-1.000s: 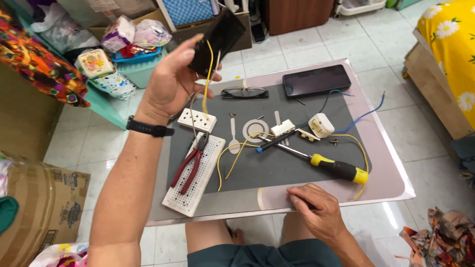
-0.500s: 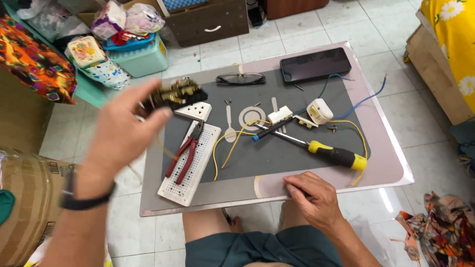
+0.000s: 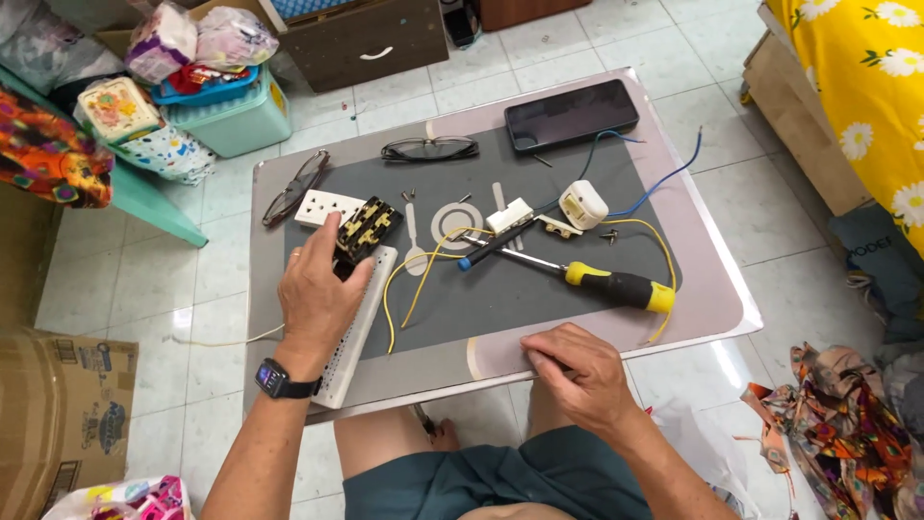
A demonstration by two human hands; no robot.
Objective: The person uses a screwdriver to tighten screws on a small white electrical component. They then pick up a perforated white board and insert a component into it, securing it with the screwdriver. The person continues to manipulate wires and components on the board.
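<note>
My left hand (image 3: 316, 297) rests on the long white strip casing (image 3: 358, 323) and holds a black socket insert with brass contacts (image 3: 367, 231) down against the grey mat (image 3: 500, 289). A white socket faceplate (image 3: 325, 206) lies just left of the insert. My right hand (image 3: 577, 371) lies on the table's near edge, fingers curled, with nothing visible in it. A yellow wire (image 3: 423, 274) curls between the hands. Ahead of the right hand lies a screwdriver with a yellow-and-black handle (image 3: 616, 286).
On the low table (image 3: 707, 289) are a white plug (image 3: 582, 204), a small white part (image 3: 509, 216), a dark-handled screwdriver (image 3: 493, 247), a blue wire (image 3: 664, 183), a phone (image 3: 570, 115) and two pairs of glasses (image 3: 429, 148). A teal bin (image 3: 236, 120) and cardboard box (image 3: 58, 414) stand left.
My left hand came down from head height, where it held the black insert in the air, and now sets it on the mat. The right hand stayed at the table edge.
</note>
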